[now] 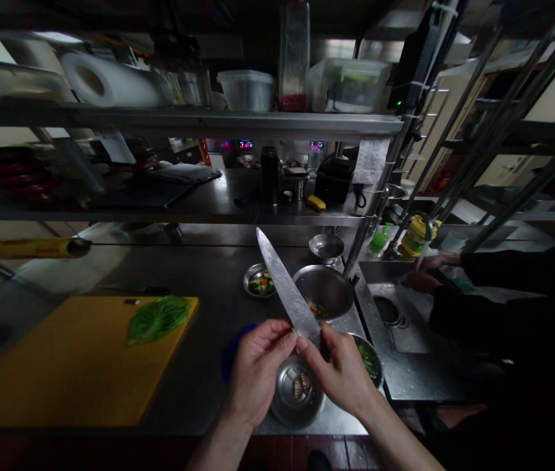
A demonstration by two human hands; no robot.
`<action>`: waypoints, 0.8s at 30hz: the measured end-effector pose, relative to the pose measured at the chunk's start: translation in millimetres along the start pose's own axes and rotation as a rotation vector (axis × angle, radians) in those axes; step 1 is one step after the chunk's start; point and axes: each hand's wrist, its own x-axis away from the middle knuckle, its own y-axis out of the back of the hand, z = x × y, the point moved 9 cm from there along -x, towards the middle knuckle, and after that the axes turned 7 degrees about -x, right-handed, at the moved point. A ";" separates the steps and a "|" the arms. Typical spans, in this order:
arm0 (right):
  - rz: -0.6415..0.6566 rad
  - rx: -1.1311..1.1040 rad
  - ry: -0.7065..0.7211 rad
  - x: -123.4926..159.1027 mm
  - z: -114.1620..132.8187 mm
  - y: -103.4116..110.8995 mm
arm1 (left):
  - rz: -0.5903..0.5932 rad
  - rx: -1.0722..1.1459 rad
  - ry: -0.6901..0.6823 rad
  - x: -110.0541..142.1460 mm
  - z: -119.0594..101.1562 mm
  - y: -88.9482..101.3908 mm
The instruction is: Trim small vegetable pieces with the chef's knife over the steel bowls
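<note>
My right hand [342, 374] grips a long kitchen knife [287, 291] near the base of its blade, the blade pointing up and away to the left. My left hand [257, 369] pinches the blade's lower edge with thumb and fingertips. Both hands hover over a small steel bowl [287, 399] holding a few sliced pieces. A larger steel bowl [326, 288] sits just behind the blade.
A yellow cutting board [61, 366] with a green leaf [157, 318] lies at left. Small bowls of vegetables [260, 281] stand on the steel counter. Another person's hands [424, 271] work at the sink [395, 314] on the right. Shelves run overhead.
</note>
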 end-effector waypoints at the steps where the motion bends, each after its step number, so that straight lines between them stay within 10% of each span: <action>1: 0.008 -0.003 -0.006 -0.2 -1.1 -1.4 | 0.004 -0.009 -0.012 -1.0 -0.5 0.1; 12: 0.023 -0.265 -0.049 -16.4 -10.5 25.8 | -0.056 0.260 0.116 -11.1 11.0 32.3; 24: -0.269 0.810 -0.042 -121.1 -29.2 90.7 | -0.068 0.402 0.225 -8.4 18.7 40.3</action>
